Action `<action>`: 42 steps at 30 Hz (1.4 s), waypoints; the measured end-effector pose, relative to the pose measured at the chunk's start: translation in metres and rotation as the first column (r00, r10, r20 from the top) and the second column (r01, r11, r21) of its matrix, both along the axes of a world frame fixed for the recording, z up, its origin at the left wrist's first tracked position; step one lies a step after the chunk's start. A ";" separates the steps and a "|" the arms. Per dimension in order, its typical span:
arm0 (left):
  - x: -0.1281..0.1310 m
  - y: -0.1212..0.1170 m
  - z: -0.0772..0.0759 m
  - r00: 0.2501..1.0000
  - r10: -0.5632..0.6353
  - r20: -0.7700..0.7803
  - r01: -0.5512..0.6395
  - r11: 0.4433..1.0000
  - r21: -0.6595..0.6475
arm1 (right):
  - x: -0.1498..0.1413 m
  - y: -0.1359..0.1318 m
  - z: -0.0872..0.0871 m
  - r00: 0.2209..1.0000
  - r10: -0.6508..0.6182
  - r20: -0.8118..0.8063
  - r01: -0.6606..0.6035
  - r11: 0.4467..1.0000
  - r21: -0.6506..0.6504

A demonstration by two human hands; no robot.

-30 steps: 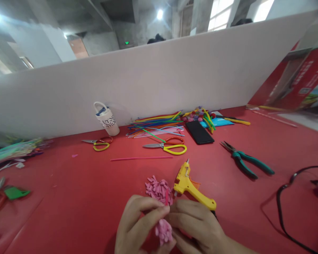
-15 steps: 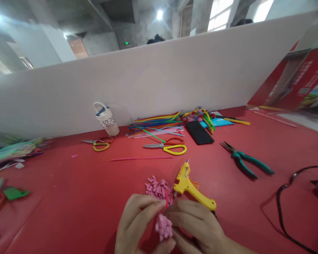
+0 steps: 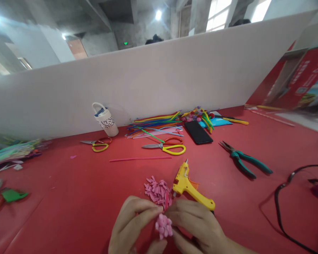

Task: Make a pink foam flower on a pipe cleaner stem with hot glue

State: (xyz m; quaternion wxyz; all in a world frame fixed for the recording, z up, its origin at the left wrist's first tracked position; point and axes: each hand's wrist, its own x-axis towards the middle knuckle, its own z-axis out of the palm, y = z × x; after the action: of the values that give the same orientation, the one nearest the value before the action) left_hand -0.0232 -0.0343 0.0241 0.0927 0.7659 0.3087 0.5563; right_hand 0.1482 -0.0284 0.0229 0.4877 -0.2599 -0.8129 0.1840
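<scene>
The small, knobbly, fuzzy pink bunch is at bottom centre, above the red worktop. It looks light, soft and easily crushed; its base, apparently hidden among the fingers, seems the firmer hold. The right hand, at its 3 o'clock, is closed and appears to pinch it. The left hand, at 9 o'clock, curls round with thumb and finger parted; I cannot tell if it grips. A flat reddish-pink strip stands at 12 o'clock, before 1 pile of pink fuzzy snippets. At 1 o'clock lies a yellow plastic glue gun; at 2 o'clock, green-handled metal pliers.
</scene>
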 end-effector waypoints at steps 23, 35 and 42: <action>0.001 0.001 0.002 0.995 0.067 -0.071 -0.067 0.998 0.006 | -0.001 0.000 0.001 1.000 -0.005 0.025 0.004 1.000 0.027; 0.003 -0.001 0.004 0.997 0.009 -0.078 -0.016 0.995 -0.100 | -0.003 0.001 0.003 0.999 -0.041 0.022 0.040 0.997 0.059; 0.001 -0.003 -0.004 0.999 -0.005 -0.044 -0.001 0.988 -0.153 | -0.004 -0.001 0.000 0.999 -0.035 -0.017 0.035 0.999 0.028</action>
State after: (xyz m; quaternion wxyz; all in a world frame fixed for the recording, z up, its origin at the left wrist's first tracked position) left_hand -0.0220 -0.0369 0.0196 0.1450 0.7690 0.3517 0.5138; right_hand 0.1443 -0.0292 0.0228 0.5010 -0.2657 -0.8068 0.1659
